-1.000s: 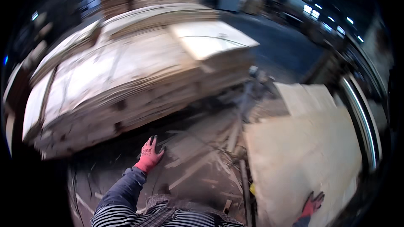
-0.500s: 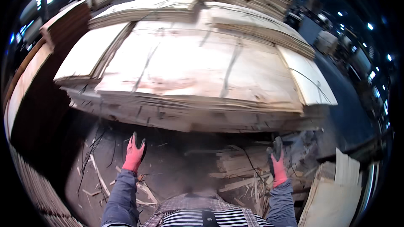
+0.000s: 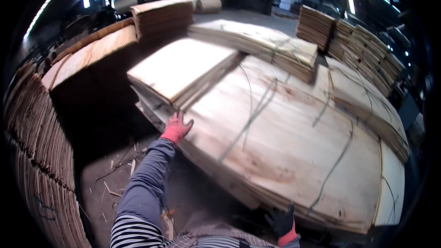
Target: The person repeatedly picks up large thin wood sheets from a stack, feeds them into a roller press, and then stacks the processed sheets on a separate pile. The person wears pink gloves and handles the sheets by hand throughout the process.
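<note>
Dim hall, head view: strip lamps (image 3: 351, 0) are glowing under the roof, and pale rolls (image 3: 209, 5) are lying in the background. Dark floor (image 3: 183, 188) is showing along the near side, with wood splinters (image 3: 133, 167) lying scattered over it.

Centrally, a wide veneer stack (image 3: 294, 142) is lying flat, its long near edge running obliquely from upper left to lower right. Dark cords (image 3: 251, 118) are crossing its top face. Smaller loads are resting on it: a short bundle (image 3: 183, 66) at the left end, a long bundle (image 3: 257, 34) along the far edge, another bundle (image 3: 363, 89) towards the far right corner. Pale sheets (image 3: 390, 193) are lying at the right end.

Left hand (image 3: 177, 127), in a red glove, is lying at the near edge of the wide stack, just beside the near corner of the short bundle. Its fingers are pointing forward, loosely spread, the thumb standing apart — contact with the wood cannot be confirmed. Right hand (image 3: 283, 225), dark over the fingers and red at the wrist, is being held at the same edge, towards the near right corner, with the digits spread; contact is likewise not determinable.

At far left, a tall pile (image 3: 41, 165) is standing with rough sheet edges outward.
</note>
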### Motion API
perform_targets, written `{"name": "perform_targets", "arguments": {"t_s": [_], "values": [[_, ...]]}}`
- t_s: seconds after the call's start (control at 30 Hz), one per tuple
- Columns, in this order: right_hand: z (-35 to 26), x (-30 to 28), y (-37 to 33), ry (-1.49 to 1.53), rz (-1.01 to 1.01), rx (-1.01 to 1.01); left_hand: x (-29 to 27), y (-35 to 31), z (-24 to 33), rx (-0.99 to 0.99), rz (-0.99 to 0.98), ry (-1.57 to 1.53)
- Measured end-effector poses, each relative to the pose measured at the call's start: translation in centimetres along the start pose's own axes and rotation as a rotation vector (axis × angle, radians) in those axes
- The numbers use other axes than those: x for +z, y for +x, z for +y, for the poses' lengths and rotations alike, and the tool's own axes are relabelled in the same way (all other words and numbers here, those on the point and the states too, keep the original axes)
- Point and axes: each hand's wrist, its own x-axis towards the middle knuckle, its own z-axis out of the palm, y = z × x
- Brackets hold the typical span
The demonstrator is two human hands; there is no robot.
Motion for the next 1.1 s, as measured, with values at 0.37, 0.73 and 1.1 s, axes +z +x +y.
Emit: {"name": "perform_targets", "arguments": {"t_s": [0.37, 0.73, 1.1], "values": [[-1.2, -6.0, 6.7, 0.877, -0.068, 0.181, 10.3, 12.6, -5.6, 0.04, -0.648, -0.534], [0.0, -3.3, 7.2, 0.234, 0.175, -0.36, -3.3, 8.8, -0.7, 0.281, -0.477, -0.299], [11.5, -3.0, 1.2, 0.213, 0.13, -0.556, -5.1, -11.7, -9.5, 0.608, -0.396, -0.172]]}}
